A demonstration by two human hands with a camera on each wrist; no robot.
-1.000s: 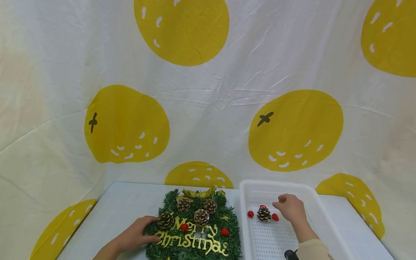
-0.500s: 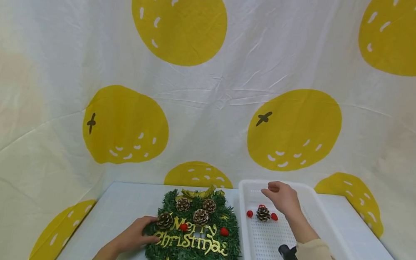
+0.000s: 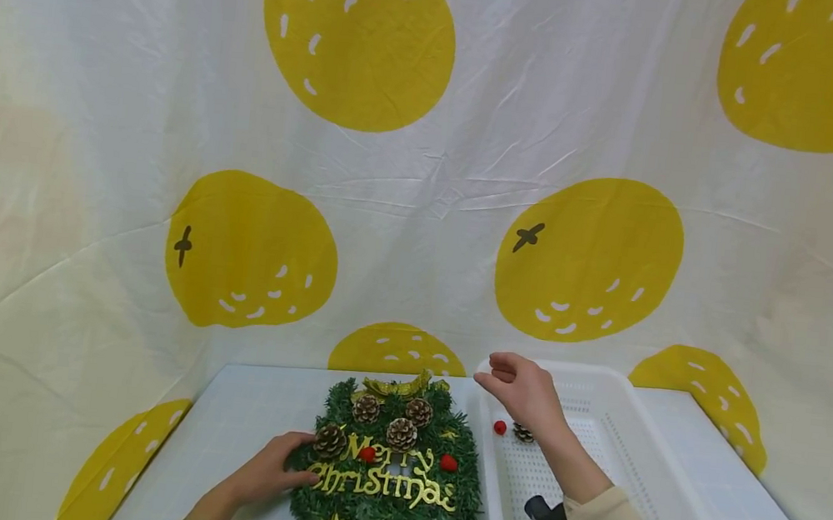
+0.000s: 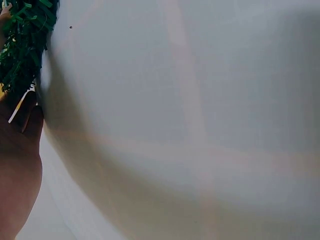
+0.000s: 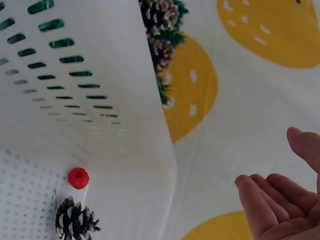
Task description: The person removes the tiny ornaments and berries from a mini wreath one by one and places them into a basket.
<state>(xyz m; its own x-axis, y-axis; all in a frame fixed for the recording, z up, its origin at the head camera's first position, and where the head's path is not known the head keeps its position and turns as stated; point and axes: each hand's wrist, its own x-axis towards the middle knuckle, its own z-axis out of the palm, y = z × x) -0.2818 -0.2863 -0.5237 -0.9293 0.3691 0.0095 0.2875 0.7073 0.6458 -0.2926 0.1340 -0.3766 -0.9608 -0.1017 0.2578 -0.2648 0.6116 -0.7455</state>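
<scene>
A green wreath with gold "Merry Christmas" lettering, pine cones, red berries and gold stars lies on the table. My left hand rests on its left edge beside a pine cone; the left wrist view shows the palm beside green needles. My right hand hovers over the left rim of a white perforated tray, fingers loosely curved, with nothing visible in it. In the tray lie a red berry and a pine cone, partly hidden by my wrist.
The pale table runs left of the wreath and right of the tray. A white cloth with large yellow fruit prints hangs close behind and around the table. A black wrist camera sits on my right forearm.
My right hand has risen from beside the tray's pine cone and moved left to the tray's left rim. The left hand and the wreath have stayed put.
</scene>
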